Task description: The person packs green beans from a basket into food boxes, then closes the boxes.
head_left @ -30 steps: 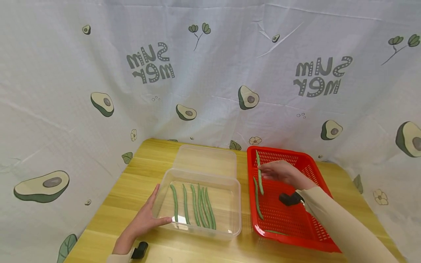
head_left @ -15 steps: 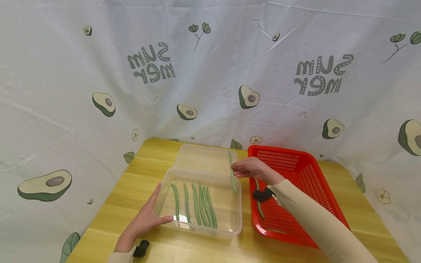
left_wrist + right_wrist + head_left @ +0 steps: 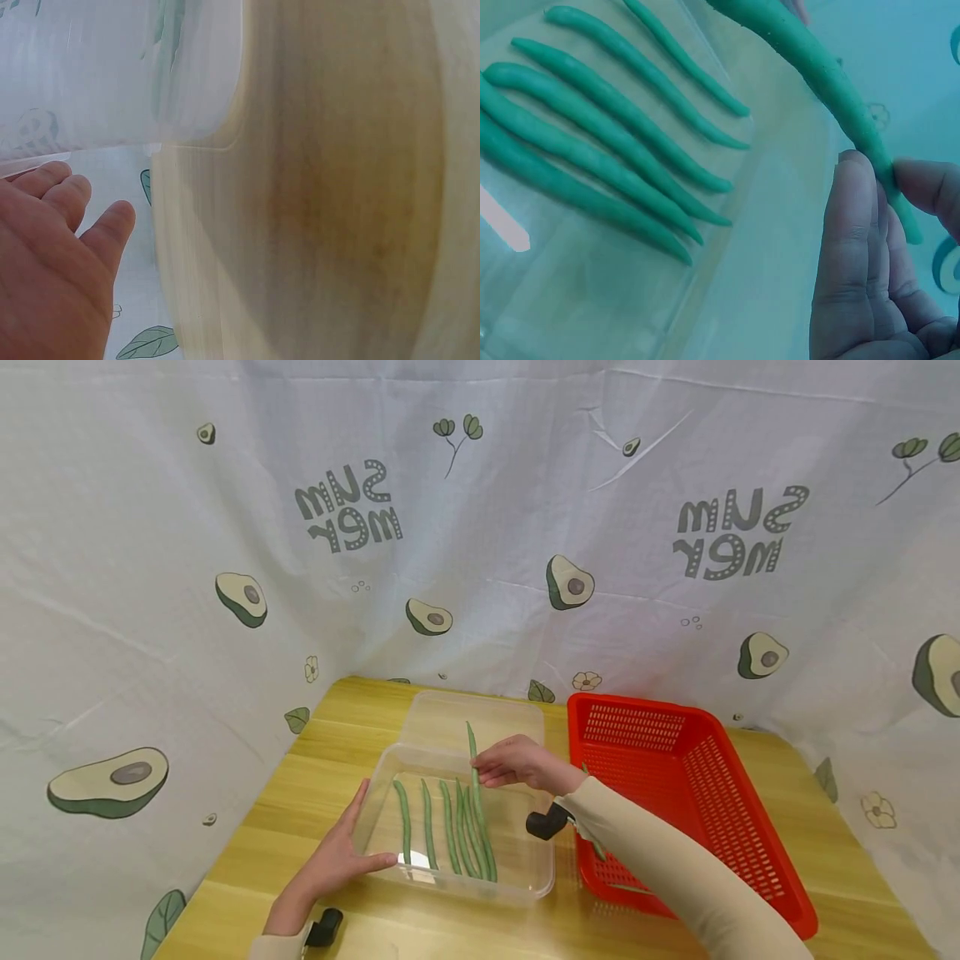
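Note:
My right hand (image 3: 517, 762) pinches a green bean (image 3: 817, 67) between thumb and fingertips, over the clear plastic box (image 3: 517, 893). That bean hangs lengthwise above the rightmost of several green beans (image 3: 428, 822) lying side by side inside. In the right wrist view, the held bean's short end pokes out past the thumb. My left hand (image 3: 337, 860) rests against the box's left front corner, fingers straight along the side wall and thumb at the front rim. The left wrist view shows those fingers (image 3: 67, 191) beside the cloudy box wall.
A red perforated basket (image 3: 750, 793) stands to the right, partly behind my right sleeve, with a few beans (image 3: 630, 887) at its left and front. A flat translucent lid (image 3: 442, 718) lies behind the box on the wooden table (image 3: 322, 760). A printed cloth (image 3: 480, 527) hangs behind.
My right hand has carried the green bean leftward out of the red basket, past the box's right side, to above the row of beans. The left hand has stayed at the box.

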The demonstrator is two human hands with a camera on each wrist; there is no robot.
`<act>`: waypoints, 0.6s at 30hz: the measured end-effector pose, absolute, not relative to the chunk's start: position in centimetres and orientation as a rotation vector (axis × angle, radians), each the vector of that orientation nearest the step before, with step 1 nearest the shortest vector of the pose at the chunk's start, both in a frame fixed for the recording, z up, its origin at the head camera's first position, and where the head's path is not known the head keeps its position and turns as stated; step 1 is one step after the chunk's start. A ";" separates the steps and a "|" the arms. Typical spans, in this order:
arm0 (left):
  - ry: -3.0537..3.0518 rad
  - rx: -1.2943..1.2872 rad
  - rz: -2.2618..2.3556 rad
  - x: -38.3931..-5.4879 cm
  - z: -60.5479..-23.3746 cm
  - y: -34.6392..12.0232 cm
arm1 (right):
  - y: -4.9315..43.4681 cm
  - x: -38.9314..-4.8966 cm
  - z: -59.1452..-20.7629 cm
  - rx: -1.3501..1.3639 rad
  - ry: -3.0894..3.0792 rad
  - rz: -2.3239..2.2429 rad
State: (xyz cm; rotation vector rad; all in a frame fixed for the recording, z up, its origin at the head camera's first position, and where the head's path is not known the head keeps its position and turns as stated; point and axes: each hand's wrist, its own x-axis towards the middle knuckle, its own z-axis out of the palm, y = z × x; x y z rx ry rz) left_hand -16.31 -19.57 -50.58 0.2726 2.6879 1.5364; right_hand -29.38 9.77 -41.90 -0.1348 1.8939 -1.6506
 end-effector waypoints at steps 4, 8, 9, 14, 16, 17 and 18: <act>2.689 0.268 1.532 -16.4 -50.7 -19.6 | 8.4 -28.8 -42.6 -0.164 1.885 -1.587; 2.683 0.266 1.530 -16.4 -50.7 -19.6 | 7.5 -28.3 -43.3 -0.219 1.902 -1.504; 2.684 0.268 1.529 -16.3 -50.7 -19.6 | 7.3 -28.2 -43.4 -0.235 1.905 -1.489; 2.687 0.263 1.536 -16.3 -50.6 -19.6 | 6.8 -27.8 -44.2 -0.301 1.903 -1.428; 2.684 0.265 1.545 -16.3 -50.6 -19.6 | 6.6 -27.7 -44.5 -0.298 1.905 -1.395; 2.684 0.268 1.550 -16.3 -50.6 -19.6 | 6.5 -27.6 -44.7 -0.287 1.910 -1.378; 2.683 0.270 1.554 -16.3 -50.6 -19.6 | 6.4 -27.5 -44.9 -0.282 1.919 -1.359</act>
